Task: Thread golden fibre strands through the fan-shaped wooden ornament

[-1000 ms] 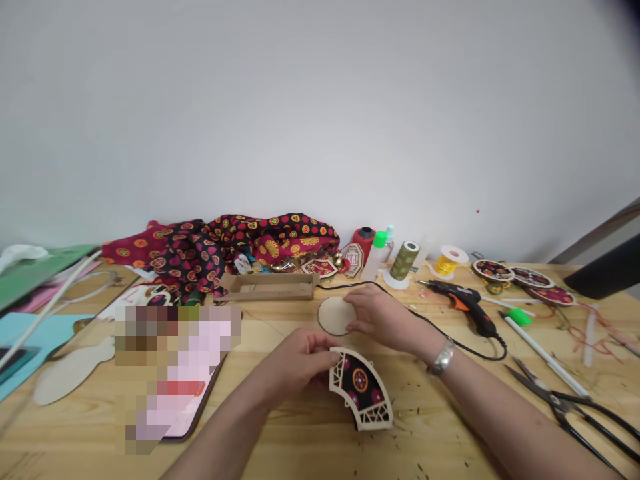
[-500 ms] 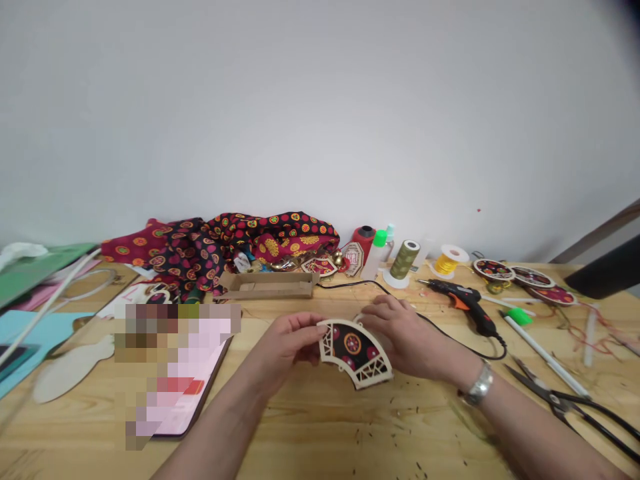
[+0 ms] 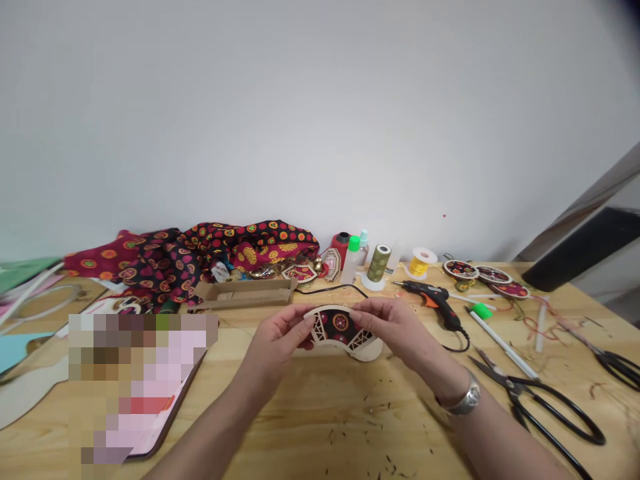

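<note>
Both grips are closed on one piece: the left hand (image 3: 277, 340) pinches the left end of a fan-shaped ornament (image 3: 340, 325), and the right hand (image 3: 400, 333) holds its right end and top edge, near the middle of the tabletop (image 3: 320, 427). At 2 o'clock from the ornament lies a glue gun (image 3: 433, 300); at 4 o'clock, black scissors (image 3: 540, 400). A green thread spool (image 3: 379, 263) stands at 1 o'clock and a flat cardboard box (image 3: 245, 293) at 10 o'clock — patterned fabric (image 3: 200, 253) heaped beyond it by the wall.
</note>
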The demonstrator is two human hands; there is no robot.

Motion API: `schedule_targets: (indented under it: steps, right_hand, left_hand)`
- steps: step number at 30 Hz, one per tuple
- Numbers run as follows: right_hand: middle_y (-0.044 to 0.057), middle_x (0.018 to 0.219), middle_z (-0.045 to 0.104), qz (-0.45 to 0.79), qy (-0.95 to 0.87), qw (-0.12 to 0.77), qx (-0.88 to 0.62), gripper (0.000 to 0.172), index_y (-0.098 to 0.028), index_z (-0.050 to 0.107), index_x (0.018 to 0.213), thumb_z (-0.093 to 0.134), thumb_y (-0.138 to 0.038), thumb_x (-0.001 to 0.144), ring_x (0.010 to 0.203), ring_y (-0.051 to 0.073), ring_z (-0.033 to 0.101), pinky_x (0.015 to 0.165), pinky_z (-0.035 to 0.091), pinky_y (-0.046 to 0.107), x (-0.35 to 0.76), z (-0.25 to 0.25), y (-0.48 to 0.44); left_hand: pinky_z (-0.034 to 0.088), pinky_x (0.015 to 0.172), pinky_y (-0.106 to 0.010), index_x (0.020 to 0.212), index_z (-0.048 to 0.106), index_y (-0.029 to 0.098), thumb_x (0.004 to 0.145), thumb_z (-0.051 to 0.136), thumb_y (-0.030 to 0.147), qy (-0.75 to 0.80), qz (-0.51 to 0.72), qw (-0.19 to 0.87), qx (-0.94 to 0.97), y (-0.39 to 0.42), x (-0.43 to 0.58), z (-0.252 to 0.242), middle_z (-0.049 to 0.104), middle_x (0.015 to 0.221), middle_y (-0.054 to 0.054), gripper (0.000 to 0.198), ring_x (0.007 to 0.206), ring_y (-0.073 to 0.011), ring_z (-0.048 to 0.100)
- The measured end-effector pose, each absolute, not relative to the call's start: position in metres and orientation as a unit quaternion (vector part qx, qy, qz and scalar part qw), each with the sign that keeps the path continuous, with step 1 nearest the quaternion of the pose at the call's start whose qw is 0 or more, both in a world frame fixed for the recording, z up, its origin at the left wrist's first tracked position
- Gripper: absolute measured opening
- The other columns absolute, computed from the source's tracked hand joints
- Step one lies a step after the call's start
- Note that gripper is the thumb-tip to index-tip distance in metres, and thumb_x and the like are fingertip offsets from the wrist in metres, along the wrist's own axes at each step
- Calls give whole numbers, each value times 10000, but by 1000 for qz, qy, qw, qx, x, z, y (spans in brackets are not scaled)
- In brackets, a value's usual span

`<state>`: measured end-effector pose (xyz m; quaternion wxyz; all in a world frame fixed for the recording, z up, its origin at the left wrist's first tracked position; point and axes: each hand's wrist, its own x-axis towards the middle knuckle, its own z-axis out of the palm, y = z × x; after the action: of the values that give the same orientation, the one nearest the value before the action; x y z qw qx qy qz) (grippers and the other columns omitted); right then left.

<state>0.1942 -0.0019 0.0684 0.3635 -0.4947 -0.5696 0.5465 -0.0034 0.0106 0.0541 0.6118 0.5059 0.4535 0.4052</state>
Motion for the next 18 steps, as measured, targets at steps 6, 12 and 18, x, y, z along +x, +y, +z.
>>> schedule_targets:
  steps: [6,12,18]
  right_hand:
    - [42,731,671,533,-533,405,-518,255,-140,639,787,594,-385,731,607,128,587,580,458,253,197,47,0]
    - [33,707,663,487,-567,403,-528,198,-139,645,751,594,-329,734,610,123,577,581,456,237,191,42,-3]
    - [24,688,664,445,-603,396,-530,177,-147,647,746,573,-307,755,603,121,574,561,449,224,189,39,-6]
  left_hand:
    - [455,678,-237,977,615,161,753,599,313,421,418,632,499,7,1,43,682,874,-42,271,730,-128,588]
    - [479,749,-274,971,638,158,713,640,310,436,410,634,489,8,2,32,703,925,-58,300,800,-172,630]
    - [477,761,-242,924,677,177,749,601,273,418,399,598,555,9,0,32,710,919,-28,214,829,-164,629]
